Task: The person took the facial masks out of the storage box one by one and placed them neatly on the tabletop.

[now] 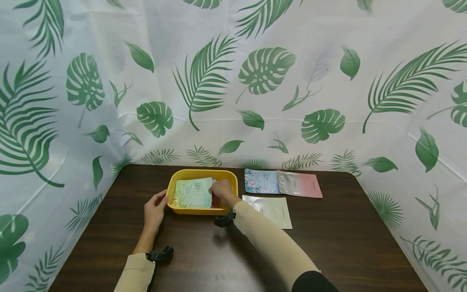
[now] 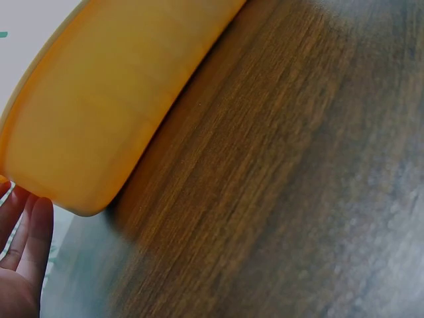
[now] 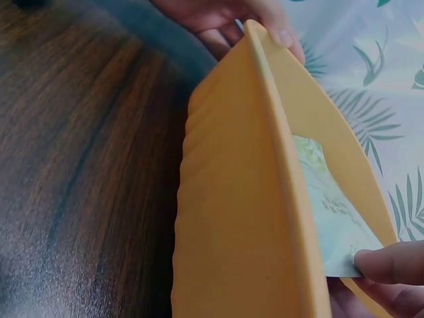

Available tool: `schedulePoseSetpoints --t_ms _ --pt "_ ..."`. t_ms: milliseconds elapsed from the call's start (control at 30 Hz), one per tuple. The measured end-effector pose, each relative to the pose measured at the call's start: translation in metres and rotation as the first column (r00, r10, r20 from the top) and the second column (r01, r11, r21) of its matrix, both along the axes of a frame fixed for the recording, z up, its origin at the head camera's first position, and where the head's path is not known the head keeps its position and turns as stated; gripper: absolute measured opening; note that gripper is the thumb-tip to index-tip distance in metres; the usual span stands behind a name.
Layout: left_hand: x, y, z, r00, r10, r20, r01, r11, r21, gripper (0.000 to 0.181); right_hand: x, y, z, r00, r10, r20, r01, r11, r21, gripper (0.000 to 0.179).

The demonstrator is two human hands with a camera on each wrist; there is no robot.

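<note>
A yellow plastic basket (image 1: 202, 211) stands at the back of the table. My left hand (image 1: 154, 209) holds its left end; in the right wrist view that hand's thumb (image 3: 281, 34) lies over the rim, with the fingers outside. Inside the basket my right hand (image 1: 223, 191) pinches the right edge of a light green sheet mask packet (image 1: 192, 192) printed with leaves and flowers. The thumb (image 3: 384, 262) presses on the packet's face in the right wrist view. Beneath the packet, something reddish (image 1: 216, 201) shows in part; its kind is hidden.
Right of the basket lie a blue flowered packet (image 1: 260, 181), a silver-and-pink packet (image 1: 300, 184) overlapping it, and a pale cream packet (image 1: 277, 211) partly behind my right forearm. A leaf-printed curtain (image 1: 233, 81) surrounds the dark wooden table (image 1: 346, 243) at the back and sides.
</note>
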State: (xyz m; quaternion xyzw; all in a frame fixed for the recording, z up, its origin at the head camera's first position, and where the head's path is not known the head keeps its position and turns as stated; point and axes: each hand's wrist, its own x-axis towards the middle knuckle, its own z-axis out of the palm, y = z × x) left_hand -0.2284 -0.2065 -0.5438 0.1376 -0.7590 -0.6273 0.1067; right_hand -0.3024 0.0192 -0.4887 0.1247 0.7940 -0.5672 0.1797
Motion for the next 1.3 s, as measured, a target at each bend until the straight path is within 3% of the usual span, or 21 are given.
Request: schedulePoseSetpoints --t_ms 300,767,1033,1300 --pt "0.001 0.0 0.0 1.0 0.01 -0.016 -0.01 1.0 0.01 0.037 0.003 0.006 -0.001 0.996 0.088 -0.031 -0.089 0.995 -0.048 0.028" --pt "0.001 0.0 0.0 1.0 0.008 -0.019 -0.007 1.0 0.009 0.038 0.004 0.007 -0.003 0.994 0.031 -0.108 -0.043 0.993 -0.106 0.024" --pt "-0.001 0.001 -0.001 1.0 0.007 -0.007 -0.007 1.0 -0.007 0.038 0.004 0.011 0.001 0.99 -0.051 -0.131 0.036 0.993 -0.114 0.025" --pt "-0.001 0.0 -0.001 1.0 0.015 -0.02 -0.015 1.0 -0.006 0.036 0.001 0.027 0.007 0.99 -0.055 -0.132 0.036 0.99 -0.138 0.024"
